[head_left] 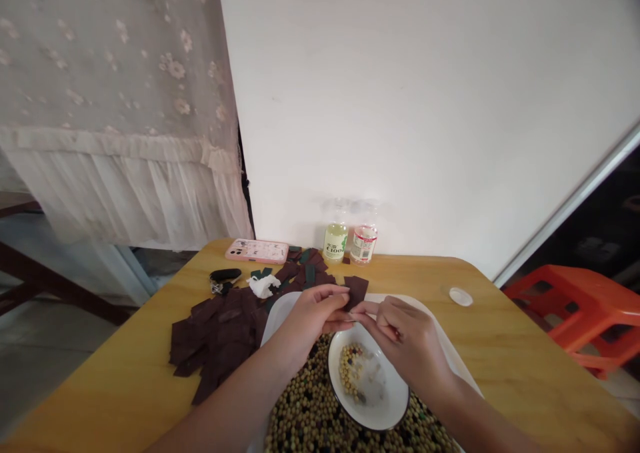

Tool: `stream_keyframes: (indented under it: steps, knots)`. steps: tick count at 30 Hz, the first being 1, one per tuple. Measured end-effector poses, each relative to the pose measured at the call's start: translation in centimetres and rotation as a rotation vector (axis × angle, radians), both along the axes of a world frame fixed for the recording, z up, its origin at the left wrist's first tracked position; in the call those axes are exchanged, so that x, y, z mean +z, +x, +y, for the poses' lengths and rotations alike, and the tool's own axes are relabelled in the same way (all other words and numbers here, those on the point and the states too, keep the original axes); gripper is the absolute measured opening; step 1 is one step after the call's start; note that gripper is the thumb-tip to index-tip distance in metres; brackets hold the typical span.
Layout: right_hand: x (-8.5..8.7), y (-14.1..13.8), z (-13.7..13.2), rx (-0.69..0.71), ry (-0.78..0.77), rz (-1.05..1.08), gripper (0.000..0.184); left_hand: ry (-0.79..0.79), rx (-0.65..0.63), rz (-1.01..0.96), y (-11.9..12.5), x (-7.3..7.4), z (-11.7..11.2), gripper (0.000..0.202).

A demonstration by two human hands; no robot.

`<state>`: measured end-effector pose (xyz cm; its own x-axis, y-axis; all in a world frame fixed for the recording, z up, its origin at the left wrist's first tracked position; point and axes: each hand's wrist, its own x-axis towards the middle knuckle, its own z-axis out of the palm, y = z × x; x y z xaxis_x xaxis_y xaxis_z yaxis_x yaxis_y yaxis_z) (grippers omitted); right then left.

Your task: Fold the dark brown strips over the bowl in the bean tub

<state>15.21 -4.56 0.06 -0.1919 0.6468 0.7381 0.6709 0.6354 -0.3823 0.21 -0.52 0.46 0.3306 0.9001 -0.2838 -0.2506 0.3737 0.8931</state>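
Left hand [313,323] pinching dark brown piece [357,291] at fingertips, piece nearly upright above white bowl [395,390]. Right hand [406,338] curled just beside lower edge; grip on piece cannot tell. More brown pieces [220,340] on tabletop [500,333].

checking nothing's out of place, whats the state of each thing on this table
left hand, pinching dark brown piece
right hand, pinching same piece
white bowl, holding some beans
pink phone, lying flat
two plastic bottles, upright
tissue, crumpled
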Motion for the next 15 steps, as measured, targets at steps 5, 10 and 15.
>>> stream_keyframes:
  steps: [5,10,15]
  knots:
    - [-0.22,0.14,0.18,-0.009,-0.016,0.08,0.041,-0.018,-0.018,-0.005,0.08,0.05,-0.08,0.013]
    - [-0.14,0.15,0.02,-0.016,-0.008,0.032,0.041,-0.007,0.019,-0.032,0.08,-0.13,0.1,0.011]
    - [0.07,0.01,-0.08,-0.027,0.02,0.026,0.043,-0.028,-0.024,-0.045,0.07,-0.23,0.08,0.01]
